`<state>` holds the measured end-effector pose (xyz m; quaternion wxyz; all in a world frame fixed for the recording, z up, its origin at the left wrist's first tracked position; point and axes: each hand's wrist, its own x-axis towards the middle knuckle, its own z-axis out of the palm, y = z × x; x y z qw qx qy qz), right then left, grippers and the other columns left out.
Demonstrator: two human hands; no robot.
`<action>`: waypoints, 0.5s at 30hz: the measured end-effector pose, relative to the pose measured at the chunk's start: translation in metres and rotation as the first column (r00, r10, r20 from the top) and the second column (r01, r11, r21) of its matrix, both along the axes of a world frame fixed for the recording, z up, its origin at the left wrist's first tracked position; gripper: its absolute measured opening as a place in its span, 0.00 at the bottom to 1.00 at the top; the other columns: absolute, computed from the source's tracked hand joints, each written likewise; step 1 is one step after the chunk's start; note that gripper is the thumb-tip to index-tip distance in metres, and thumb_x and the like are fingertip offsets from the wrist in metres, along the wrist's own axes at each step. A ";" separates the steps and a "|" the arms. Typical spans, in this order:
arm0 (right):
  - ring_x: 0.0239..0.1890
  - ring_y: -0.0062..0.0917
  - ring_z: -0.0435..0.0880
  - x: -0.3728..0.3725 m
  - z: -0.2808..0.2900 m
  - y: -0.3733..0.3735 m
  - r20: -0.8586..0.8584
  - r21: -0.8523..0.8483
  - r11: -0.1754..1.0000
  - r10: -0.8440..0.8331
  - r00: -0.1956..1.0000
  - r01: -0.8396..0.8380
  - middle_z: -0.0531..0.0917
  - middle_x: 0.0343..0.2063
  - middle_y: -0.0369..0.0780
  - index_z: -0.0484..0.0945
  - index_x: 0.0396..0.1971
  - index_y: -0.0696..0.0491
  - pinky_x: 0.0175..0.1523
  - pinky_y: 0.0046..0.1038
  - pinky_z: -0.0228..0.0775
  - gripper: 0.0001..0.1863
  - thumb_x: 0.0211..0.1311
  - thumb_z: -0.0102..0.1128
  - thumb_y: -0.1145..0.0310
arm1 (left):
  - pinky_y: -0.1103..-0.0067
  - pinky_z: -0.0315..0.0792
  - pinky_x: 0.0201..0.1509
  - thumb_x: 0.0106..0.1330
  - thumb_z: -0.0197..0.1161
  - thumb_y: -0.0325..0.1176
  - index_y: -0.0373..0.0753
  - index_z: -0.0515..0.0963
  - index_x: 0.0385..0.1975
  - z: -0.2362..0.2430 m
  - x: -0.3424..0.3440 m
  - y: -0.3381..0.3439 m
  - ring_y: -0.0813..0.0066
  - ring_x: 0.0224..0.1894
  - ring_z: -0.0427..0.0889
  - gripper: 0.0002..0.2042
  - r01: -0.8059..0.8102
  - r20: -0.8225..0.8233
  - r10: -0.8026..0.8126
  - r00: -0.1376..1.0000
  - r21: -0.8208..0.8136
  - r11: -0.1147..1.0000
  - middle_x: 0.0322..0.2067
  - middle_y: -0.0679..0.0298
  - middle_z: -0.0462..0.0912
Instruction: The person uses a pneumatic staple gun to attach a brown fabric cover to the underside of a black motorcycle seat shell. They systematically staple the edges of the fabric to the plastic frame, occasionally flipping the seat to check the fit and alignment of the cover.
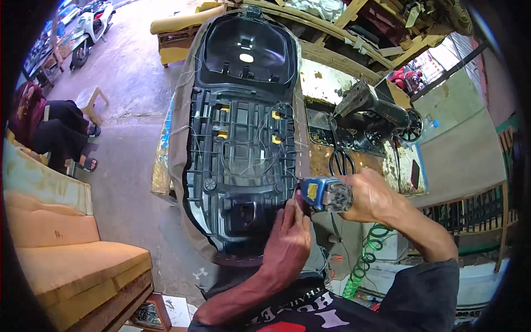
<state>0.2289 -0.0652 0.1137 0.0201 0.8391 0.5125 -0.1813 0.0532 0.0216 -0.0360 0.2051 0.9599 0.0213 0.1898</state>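
A motorcycle seat (243,138) lies upside down in front of me, its ribbed black plastic base facing up. Brown cover material (185,160) wraps its rim, with a light stitch line along the right side. My right hand (368,193) is closed around a blue pneumatic staple gun (321,193), whose nose meets the seat's right edge. Just below that nose, my left hand (287,235) pinches the seat cover against the rim, fingers together. Loose thin threads lie across the base. The exact contact under the nose is hidden.
A black sewing machine (376,108) and black scissors (341,157) are on the worn table at right. A coiled green air hose (362,265) hangs below my right arm. An orange cushioned bench (83,260) stands at lower left; a person (52,127) sits at far left.
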 end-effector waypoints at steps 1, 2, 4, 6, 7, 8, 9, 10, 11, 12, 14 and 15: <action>0.29 0.54 0.87 -0.004 0.002 0.005 0.032 -0.033 0.999 0.014 0.999 -0.013 0.84 0.23 0.58 0.86 0.41 0.61 0.39 0.46 0.82 0.20 0.46 0.70 0.67 | 0.55 0.65 0.74 0.64 0.56 0.25 0.20 0.76 0.52 0.001 0.000 -0.001 0.35 0.68 0.71 0.19 0.009 -0.047 -0.010 0.999 -0.023 1.000 0.60 0.30 0.75; 0.29 0.54 0.87 -0.007 0.004 0.009 0.063 -0.067 0.997 0.031 0.998 -0.026 0.83 0.22 0.58 0.86 0.39 0.62 0.39 0.46 0.82 0.19 0.46 0.69 0.67 | 0.55 0.65 0.74 0.64 0.57 0.25 0.20 0.76 0.53 0.000 0.000 -0.002 0.34 0.67 0.71 0.19 0.003 -0.053 -0.007 0.999 -0.066 0.998 0.59 0.30 0.75; 0.29 0.56 0.87 -0.012 0.007 0.020 0.091 -0.066 0.998 0.014 0.996 -0.008 0.82 0.22 0.60 0.85 0.28 0.63 0.39 0.48 0.81 0.12 0.47 0.67 0.69 | 0.54 0.65 0.74 0.64 0.57 0.25 0.19 0.75 0.55 0.000 0.002 -0.003 0.33 0.67 0.71 0.21 -0.002 -0.056 -0.006 0.998 -0.142 0.990 0.57 0.31 0.77; 0.29 0.56 0.87 -0.018 0.009 0.025 0.129 -0.065 0.998 -0.004 0.992 0.012 0.82 0.22 0.60 0.84 0.24 0.64 0.39 0.48 0.81 0.11 0.48 0.66 0.69 | 0.58 0.67 0.72 0.65 0.56 0.27 0.19 0.75 0.53 -0.004 -0.003 -0.008 0.38 0.69 0.70 0.20 -0.017 -0.041 0.017 0.999 -0.007 1.000 0.62 0.30 0.72; 0.30 0.55 0.87 -0.020 0.013 0.031 0.085 -0.050 0.998 -0.021 0.996 0.025 0.82 0.22 0.60 0.84 0.22 0.65 0.39 0.47 0.81 0.11 0.48 0.66 0.69 | 0.59 0.68 0.71 0.66 0.56 0.28 0.19 0.75 0.52 -0.005 -0.005 -0.009 0.40 0.70 0.70 0.20 -0.026 -0.028 0.028 0.999 0.065 0.998 0.65 0.30 0.70; 0.32 0.55 0.88 -0.019 0.015 0.037 0.057 -0.115 0.992 -0.035 0.998 0.042 0.83 0.24 0.62 0.85 0.25 0.65 0.40 0.47 0.82 0.12 0.50 0.66 0.68 | 0.57 0.67 0.72 0.66 0.56 0.27 0.19 0.74 0.54 -0.008 -0.007 -0.006 0.36 0.69 0.69 0.20 -0.002 -0.002 0.002 1.000 0.036 0.999 0.65 0.30 0.70; 0.33 0.54 0.89 -0.018 0.019 0.042 0.049 -0.150 0.984 -0.086 0.995 0.093 0.83 0.25 0.63 0.85 0.26 0.66 0.41 0.47 0.82 0.14 0.52 0.67 0.67 | 0.54 0.66 0.72 0.66 0.56 0.26 0.19 0.73 0.56 -0.011 -0.008 0.000 0.32 0.69 0.67 0.21 0.018 0.026 -0.018 1.000 0.007 1.000 0.64 0.31 0.69; 0.34 0.54 0.89 -0.017 0.024 0.045 0.042 -0.185 0.973 -0.135 0.990 0.140 0.84 0.27 0.64 0.85 0.28 0.67 0.42 0.47 0.82 0.16 0.53 0.67 0.66 | 0.51 0.65 0.72 0.67 0.56 0.25 0.19 0.73 0.58 -0.012 -0.008 0.003 0.27 0.68 0.66 0.22 0.036 0.054 -0.035 0.998 -0.022 0.999 0.64 0.32 0.69; 0.35 0.53 0.89 -0.014 0.027 0.043 0.010 -0.198 0.962 -0.189 0.982 0.187 0.84 0.28 0.64 0.84 0.30 0.67 0.43 0.47 0.82 0.17 0.54 0.67 0.64 | 0.51 0.65 0.72 0.68 0.56 0.26 0.20 0.75 0.54 -0.010 -0.007 0.003 0.29 0.68 0.65 0.18 0.018 0.089 0.002 0.996 -0.231 0.973 0.69 0.32 0.63; 0.36 0.53 0.89 -0.006 0.030 0.041 -0.011 -0.215 0.949 -0.240 0.971 0.232 0.85 0.29 0.64 0.84 0.32 0.68 0.45 0.47 0.82 0.19 0.55 0.68 0.63 | 0.51 0.65 0.71 0.69 0.56 0.27 0.21 0.75 0.52 -0.003 -0.001 0.007 0.29 0.68 0.65 0.17 0.018 0.036 -0.009 0.999 -0.240 0.971 0.69 0.32 0.63; 0.36 0.49 0.90 0.010 0.022 0.015 -0.094 0.067 0.971 -0.222 0.971 0.229 0.86 0.29 0.60 0.83 0.36 0.66 0.46 0.45 0.80 0.20 0.53 0.68 0.62 | 0.51 0.65 0.71 0.70 0.56 0.28 0.23 0.76 0.48 0.011 0.008 0.009 0.31 0.68 0.66 0.14 0.005 -0.078 -0.026 0.997 -0.267 0.964 0.69 0.32 0.63; 0.36 0.49 0.90 0.014 0.017 0.008 -0.141 0.123 0.967 -0.206 0.968 0.224 0.86 0.30 0.59 0.83 0.37 0.65 0.46 0.44 0.80 0.19 0.53 0.68 0.62 | 0.50 0.65 0.70 0.71 0.54 0.28 0.25 0.76 0.44 0.000 0.009 0.003 0.34 0.68 0.67 0.11 -0.028 -0.044 0.015 0.999 -0.311 0.950 0.69 0.33 0.64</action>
